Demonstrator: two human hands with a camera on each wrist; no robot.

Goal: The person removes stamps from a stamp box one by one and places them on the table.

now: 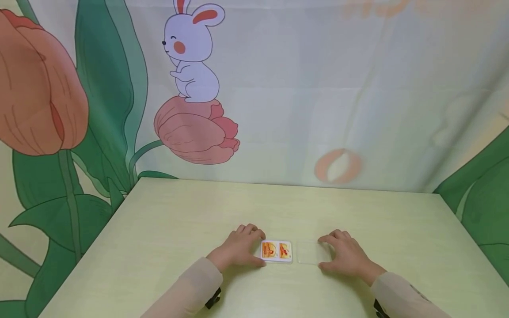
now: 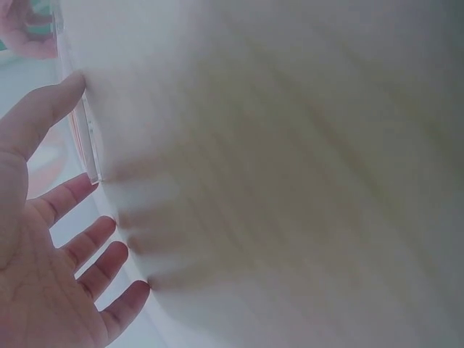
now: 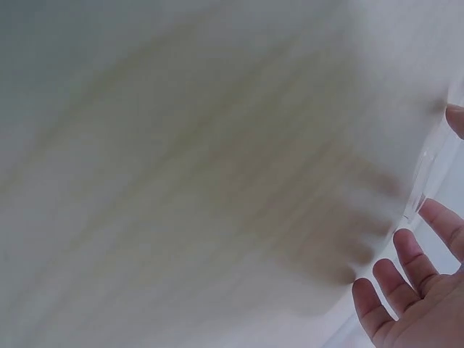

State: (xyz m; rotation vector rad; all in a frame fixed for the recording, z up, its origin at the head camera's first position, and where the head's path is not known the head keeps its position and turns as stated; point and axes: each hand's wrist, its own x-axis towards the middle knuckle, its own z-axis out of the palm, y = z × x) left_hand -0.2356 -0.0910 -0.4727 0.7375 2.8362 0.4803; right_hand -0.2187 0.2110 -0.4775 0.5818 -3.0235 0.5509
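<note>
A small clear plastic case lies flat on the table, with printed cards in orange, yellow and white inside it. At its left end, the thumb and index finger of my left hand hold it by its far and near edges. To its right, across a narrow gap, lies a clear, see-through plastic piece of similar size. My right hand pinches that piece across its width, thumb near and index far. The other fingers of both hands are spread, as the left wrist and right wrist views show.
The pale yellow-green table stretches out around both hands. Behind it hangs a cloth printed with a rabbit and tulips, meeting the table's back edge.
</note>
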